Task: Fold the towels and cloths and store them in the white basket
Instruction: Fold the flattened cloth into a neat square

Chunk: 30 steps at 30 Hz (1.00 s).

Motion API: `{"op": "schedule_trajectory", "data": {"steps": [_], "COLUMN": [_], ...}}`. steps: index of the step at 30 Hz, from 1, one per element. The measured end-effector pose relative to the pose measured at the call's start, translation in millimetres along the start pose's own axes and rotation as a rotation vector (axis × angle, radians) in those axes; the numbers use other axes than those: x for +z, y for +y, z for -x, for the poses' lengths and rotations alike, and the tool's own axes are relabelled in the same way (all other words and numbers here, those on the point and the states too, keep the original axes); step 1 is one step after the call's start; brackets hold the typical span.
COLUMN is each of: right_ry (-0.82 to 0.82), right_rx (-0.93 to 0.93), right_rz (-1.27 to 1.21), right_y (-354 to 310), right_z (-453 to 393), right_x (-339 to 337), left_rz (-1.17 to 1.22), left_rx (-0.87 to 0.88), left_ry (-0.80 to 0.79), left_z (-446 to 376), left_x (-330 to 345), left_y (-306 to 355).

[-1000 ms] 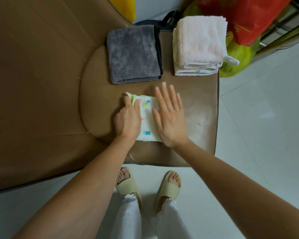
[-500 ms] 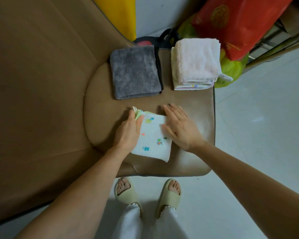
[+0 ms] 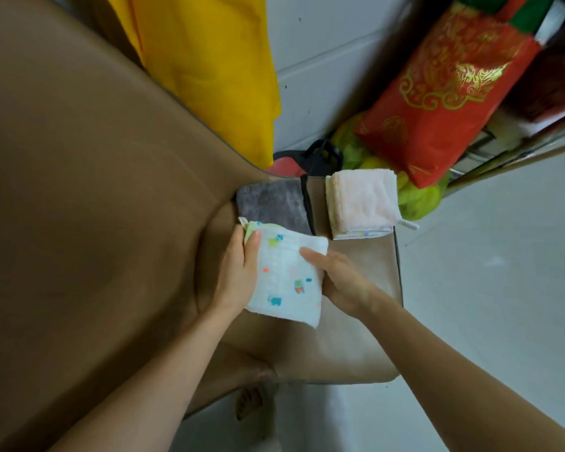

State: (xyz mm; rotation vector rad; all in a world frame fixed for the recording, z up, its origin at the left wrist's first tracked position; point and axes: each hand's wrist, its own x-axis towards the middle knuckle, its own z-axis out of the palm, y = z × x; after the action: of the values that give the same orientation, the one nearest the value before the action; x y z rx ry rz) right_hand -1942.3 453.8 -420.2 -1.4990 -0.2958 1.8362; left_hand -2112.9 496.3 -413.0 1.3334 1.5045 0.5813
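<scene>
A folded white cloth with small coloured prints (image 3: 284,275) is lifted just above the brown seat cushion (image 3: 359,321). My left hand (image 3: 238,272) grips its left edge, thumb on top. My right hand (image 3: 336,278) holds its right edge, thumb over the top and fingers under it. Behind it on the cushion lie a folded grey towel (image 3: 271,203) and a folded pale pink towel stack (image 3: 361,200). The lifted cloth overlaps the grey towel's near edge. No white basket is in view.
The brown chair back (image 3: 95,207) fills the left side. A yellow cloth (image 3: 209,66) hangs behind it. A red bag with gold print (image 3: 444,89) and a green bag (image 3: 418,197) stand on the floor at the back right. White tiled floor (image 3: 503,272) lies to the right.
The printed cloth was flat on the cushion under both hands. Both hands have since gripped its sides and raised it toward the grey towel. The camera has tilted up.
</scene>
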Motion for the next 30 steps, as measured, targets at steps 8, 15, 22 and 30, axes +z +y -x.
{"op": "schedule_trajectory", "data": {"steps": [8, 15, 22, 30], "right_ry": [0.377, 0.461, 0.298, 0.101], "right_rx": [-0.353, -0.611, -0.604, -0.597], "right_rz": [0.556, 1.163, 1.59, 1.531], "right_y": [-72.0, -49.7, -15.6, -52.5], "right_z": [-88.3, -124.0, -142.1, -128.8], "right_x": [35.5, 28.4, -2.1, -1.2], "left_rz": [-0.216, -0.337, 0.145, 0.246], "left_rx": [-0.176, -0.295, -0.624, -0.664], "left_ry": [0.238, 0.317, 0.168, 0.018], "left_z": [-94.9, -118.9, -122.6, -126.7], "left_x": [15.2, 36.7, 34.2, 24.6], "left_y": [13.6, -12.7, -19.5, -4.9]}}
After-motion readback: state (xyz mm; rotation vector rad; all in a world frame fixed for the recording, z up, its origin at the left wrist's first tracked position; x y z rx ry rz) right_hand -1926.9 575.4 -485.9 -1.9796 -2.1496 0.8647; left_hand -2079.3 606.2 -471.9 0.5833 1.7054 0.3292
